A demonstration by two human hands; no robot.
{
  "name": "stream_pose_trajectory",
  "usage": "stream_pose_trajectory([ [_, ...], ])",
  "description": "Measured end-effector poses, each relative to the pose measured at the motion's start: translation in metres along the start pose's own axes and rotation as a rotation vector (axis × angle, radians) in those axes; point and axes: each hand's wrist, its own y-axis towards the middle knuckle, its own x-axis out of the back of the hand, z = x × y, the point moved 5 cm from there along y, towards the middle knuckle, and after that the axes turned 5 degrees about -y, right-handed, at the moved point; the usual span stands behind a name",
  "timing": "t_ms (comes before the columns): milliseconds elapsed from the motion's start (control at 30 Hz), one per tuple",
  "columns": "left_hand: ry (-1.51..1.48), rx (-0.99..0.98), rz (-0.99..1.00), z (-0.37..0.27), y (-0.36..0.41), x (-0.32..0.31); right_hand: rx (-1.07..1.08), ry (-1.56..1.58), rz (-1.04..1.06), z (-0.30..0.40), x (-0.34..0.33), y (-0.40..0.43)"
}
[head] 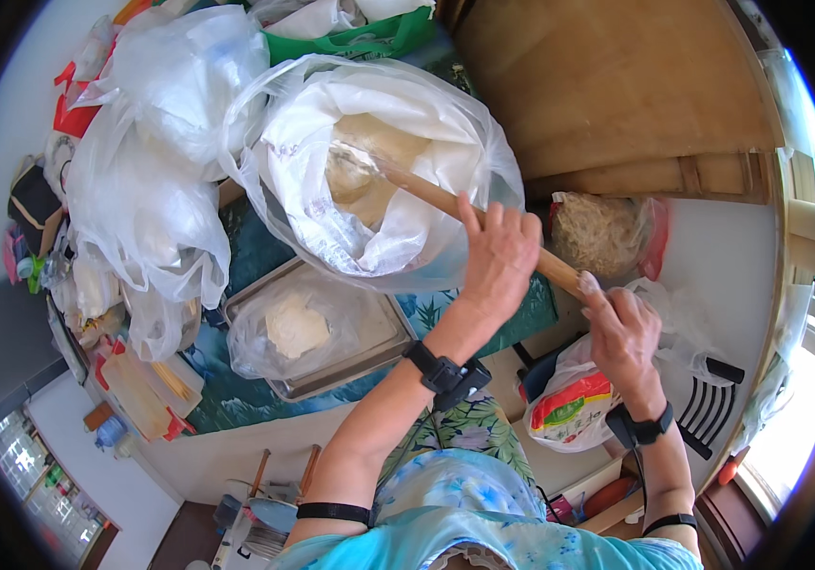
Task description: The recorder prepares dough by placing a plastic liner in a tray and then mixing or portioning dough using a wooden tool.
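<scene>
My left hand (500,263) is closed around the middle of a long wooden rod (425,189), which looks like a rolling pin. Close to its upper end, my right hand (622,331) grips the same rod, thumb laid along it; pale powder whitens that thumb. The rod slants down into a white woven sack (300,135) standing inside a clear plastic bag (500,157). Beige, flour-like contents (386,142) show in the sack's mouth, with whiter powder around the rod's lower end. A metal tray (379,320) in front holds a pale, dough-like lump (298,326) on thin plastic film.
Full white plastic bags (151,192) crowd the left, with a green bag (357,39) behind. A wooden panel (621,92) stands at the back right, above a bag of dry, shredded stuff (596,231). A printed bag (571,406) sits below my right hand, beside a black slatted chair back (710,410).
</scene>
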Motion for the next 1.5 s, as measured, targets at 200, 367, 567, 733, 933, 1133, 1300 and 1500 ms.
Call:
stream_pose_trajectory([
  [200, -0.224, -0.123, -0.074, -0.031, 0.011, -0.003, -0.146, -0.206, 0.171, 0.012, 0.056, 0.002],
  [367, -0.342, -0.183, -0.036, -0.025, 0.023, -0.007, -0.280, -0.265, 0.330, 0.026, 0.069, 0.026],
  [567, -0.315, -0.040, -0.071, 0.075, 0.050, -0.027, -0.171, -0.431, 0.307, 0.045, -0.047, 0.072],
  [733, -0.054, 0.008, 0.091, 0.070, 0.037, -0.057, -0.252, -0.172, 0.218, 0.021, -0.075, 0.034],
  [933, 0.055, -0.041, 0.140, 0.052, 0.024, -0.059, -0.273, 0.044, 0.136, 0.005, -0.081, 0.001],
  [1133, 0.107, -0.020, 0.102, 0.026, 0.012, -0.032, -0.166, 0.118, 0.028, -0.003, -0.057, -0.010],
  [1300, 0.015, 0.032, -0.009, 0.003, -0.004, -0.009, -0.062, 0.049, -0.032, -0.002, -0.019, -0.012],
  [1500, -0.050, -0.043, -0.136, 0.013, -0.005, 0.025, -0.065, -0.246, -0.016, -0.014, 0.041, -0.010],
])
